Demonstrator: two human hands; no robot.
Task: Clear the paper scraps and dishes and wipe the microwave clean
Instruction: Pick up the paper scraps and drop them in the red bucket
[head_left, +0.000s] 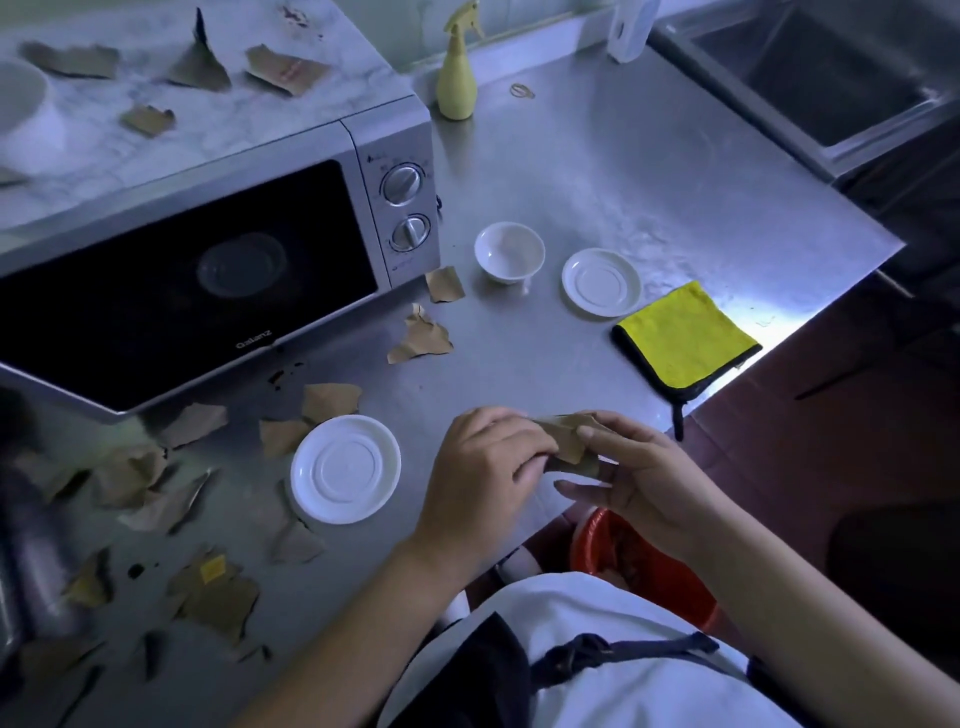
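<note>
The steel counter (649, 171) fills most of the view, with a sink (810, 73) sunk at its far right. A silver microwave (171, 270) stands on the left, door closed, with torn brown scraps (285, 70) and a white bowl (21, 109) on its top. A red bucket (644, 566) sits below the counter's near edge, under the right hand (639, 473). A folded yellow cloth (685, 338) lies at the right edge.

The left hand (483, 462) and right hand meet above the near edge, both pinching 1 brown paper scrap (569, 434). The left fingers are curled on it. The right thumb and forefinger nip it, the other fingers stretched out.

2 white saucers lie on the counter, 1 (345, 469) near the left hand, 1 (601, 282) beside a small bowl (509, 252). A yellow spray bottle (457, 78) stands behind the microwave. More scraps (421, 338) litter the counter in front of the microwave.
</note>
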